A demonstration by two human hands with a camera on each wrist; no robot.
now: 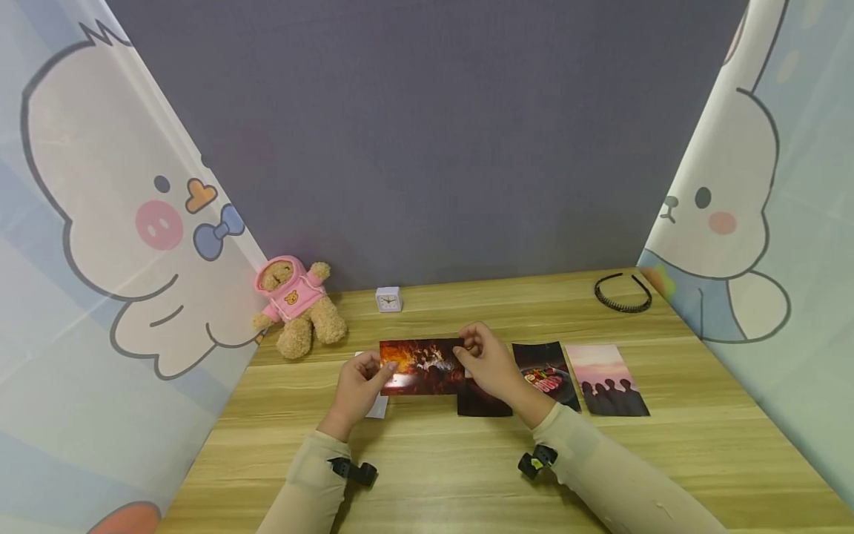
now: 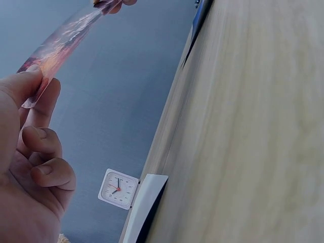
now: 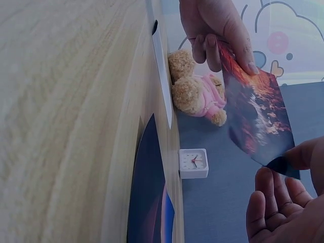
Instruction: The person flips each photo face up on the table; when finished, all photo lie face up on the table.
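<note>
A glossy photo print (image 1: 422, 368) with fiery orange and dark red tones is held level above the table. My left hand (image 1: 358, 389) pinches its left end between thumb and fingers. The opposite end is pinched by my right hand (image 1: 490, 363). In the right wrist view the held print (image 3: 258, 109) bows slightly between both hands. Partly hidden under it lie a white-faced card (image 1: 377, 407) on the left and a dark print (image 1: 482, 403) on the right. Beside my right hand are a print of a meat dish (image 1: 543, 378) and a pink-sky print with silhouettes (image 1: 606, 382).
A teddy bear in a pink hoodie (image 1: 296, 304) sits at the back left of the wooden table (image 1: 427, 475). Near the back edge stands a small white clock (image 1: 389, 300). A black headband (image 1: 623, 306) lies at the back right. Walls (image 1: 427, 148) enclose the back and sides.
</note>
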